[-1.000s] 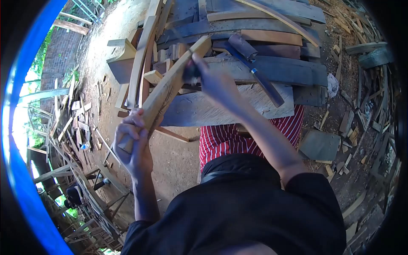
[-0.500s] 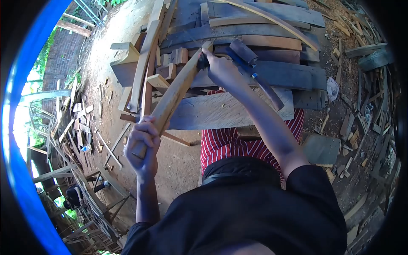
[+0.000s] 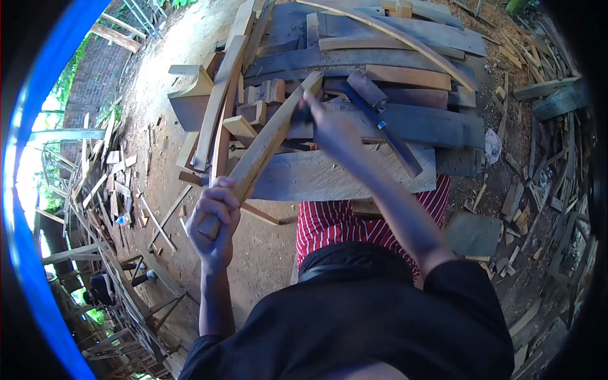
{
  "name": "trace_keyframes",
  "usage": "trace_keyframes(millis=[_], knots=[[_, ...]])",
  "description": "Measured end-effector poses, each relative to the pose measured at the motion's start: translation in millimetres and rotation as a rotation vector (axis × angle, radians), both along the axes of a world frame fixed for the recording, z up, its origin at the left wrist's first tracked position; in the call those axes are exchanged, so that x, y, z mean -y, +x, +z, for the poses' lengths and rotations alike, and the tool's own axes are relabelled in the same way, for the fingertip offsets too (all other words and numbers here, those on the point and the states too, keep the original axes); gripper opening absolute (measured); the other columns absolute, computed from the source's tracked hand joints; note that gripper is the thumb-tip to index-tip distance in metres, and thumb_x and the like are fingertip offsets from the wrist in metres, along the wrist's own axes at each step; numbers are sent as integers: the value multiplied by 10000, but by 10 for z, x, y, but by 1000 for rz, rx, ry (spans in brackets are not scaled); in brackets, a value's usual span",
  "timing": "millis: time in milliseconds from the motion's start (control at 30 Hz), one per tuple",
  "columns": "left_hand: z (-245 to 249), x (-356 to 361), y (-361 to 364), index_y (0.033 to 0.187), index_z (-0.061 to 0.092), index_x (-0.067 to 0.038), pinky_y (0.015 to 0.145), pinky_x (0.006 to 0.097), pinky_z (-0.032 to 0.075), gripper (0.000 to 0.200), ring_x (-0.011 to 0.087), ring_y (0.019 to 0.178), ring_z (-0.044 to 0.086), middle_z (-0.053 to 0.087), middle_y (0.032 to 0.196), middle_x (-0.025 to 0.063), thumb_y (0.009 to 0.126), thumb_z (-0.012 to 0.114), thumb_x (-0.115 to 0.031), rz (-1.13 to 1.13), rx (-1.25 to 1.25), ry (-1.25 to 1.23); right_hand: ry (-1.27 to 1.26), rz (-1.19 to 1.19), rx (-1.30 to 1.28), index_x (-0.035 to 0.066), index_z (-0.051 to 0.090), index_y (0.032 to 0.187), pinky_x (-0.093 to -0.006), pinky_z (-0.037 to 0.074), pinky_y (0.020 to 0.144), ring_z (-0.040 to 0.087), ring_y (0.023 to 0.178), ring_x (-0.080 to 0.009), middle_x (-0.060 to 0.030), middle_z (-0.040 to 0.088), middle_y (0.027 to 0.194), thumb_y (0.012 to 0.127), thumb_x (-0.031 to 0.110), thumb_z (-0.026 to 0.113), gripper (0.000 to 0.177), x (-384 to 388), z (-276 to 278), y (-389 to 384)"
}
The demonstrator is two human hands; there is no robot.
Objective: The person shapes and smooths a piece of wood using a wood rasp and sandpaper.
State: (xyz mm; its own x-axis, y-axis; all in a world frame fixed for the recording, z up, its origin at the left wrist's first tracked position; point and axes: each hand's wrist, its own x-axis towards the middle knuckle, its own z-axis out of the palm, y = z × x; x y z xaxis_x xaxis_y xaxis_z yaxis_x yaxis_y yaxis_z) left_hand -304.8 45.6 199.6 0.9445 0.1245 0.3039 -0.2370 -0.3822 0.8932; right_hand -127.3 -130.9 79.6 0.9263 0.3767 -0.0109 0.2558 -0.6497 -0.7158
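My left hand (image 3: 217,215) is wrapped around the near end of a long wooden bar (image 3: 269,139), which slants up and away to the right. Close to the bar's far end, my right hand (image 3: 335,130) is closed on a small dark tool (image 3: 303,114); motion blur hides its kind. A wide wooden plank (image 3: 342,170) lies below the bar, in front of my knees. Right of my right hand lie a chisel-like tool with a dark handle (image 3: 402,152) and a dark block (image 3: 367,90).
Stacked boards (image 3: 411,123) and a curved wooden strip (image 3: 405,39) cover the bench ahead. Long upright pieces (image 3: 218,104) and a notched block (image 3: 190,95) stand at the left. Offcuts (image 3: 114,183) litter the ground on both sides. Another person (image 3: 101,288) is far off at lower left.
My right hand has shifted slightly down and right along the bar, and is now blurred by motion. The left hand keeps its grip. The whole view has tilted a little.
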Motion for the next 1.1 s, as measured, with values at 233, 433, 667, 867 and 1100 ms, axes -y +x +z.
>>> trace_keyframes(millis=[233, 433, 667, 867, 1100], knots=[[-10, -27, -38, 743, 483, -79, 987, 475, 389, 189, 281, 1123, 493, 558, 904, 78, 766, 572, 86, -20, -27, 23, -11, -78, -39, 138, 313, 1446, -493, 501, 771, 650, 861, -412, -282, 640, 923, 827, 53, 443, 639, -64, -217, 308], [0, 14, 15, 813, 449, -57, 888, 653, 488, 143, 296, 1212, 434, 487, 1007, 122, 818, 459, 86, 207, -10, -681, -28, 182, 13, 138, 200, 1483, -467, 536, 638, 677, 717, -356, -207, 655, 771, 865, 91, 447, 667, -220, 137, -409], [26, 16, 31, 876, 462, -66, 922, 700, 434, 154, 271, 1246, 430, 511, 1053, 107, 847, 432, 82, 286, -25, -901, 7, 180, 122, 173, 236, 1476, -462, 540, 578, 671, 648, -346, -192, 650, 728, 837, 82, 515, 703, -308, 155, -335], [5, 121, 11, 873, 460, -70, 920, 670, 457, 153, 251, 1226, 441, 506, 1062, 109, 862, 427, 78, 246, 6, -852, -71, 244, 161, 214, 200, 1491, -433, 522, 489, 647, 541, -319, -177, 616, 630, 825, 56, 509, 751, -176, 479, -955], [-3, 220, -28, 885, 459, -65, 913, 648, 477, 156, 238, 1219, 431, 485, 1066, 94, 857, 426, 85, 258, 8, -822, 43, 109, 181, 199, 246, 1472, -510, 511, 533, 671, 621, -347, -242, 646, 727, 839, 62, 510, 699, -302, 187, -197]])
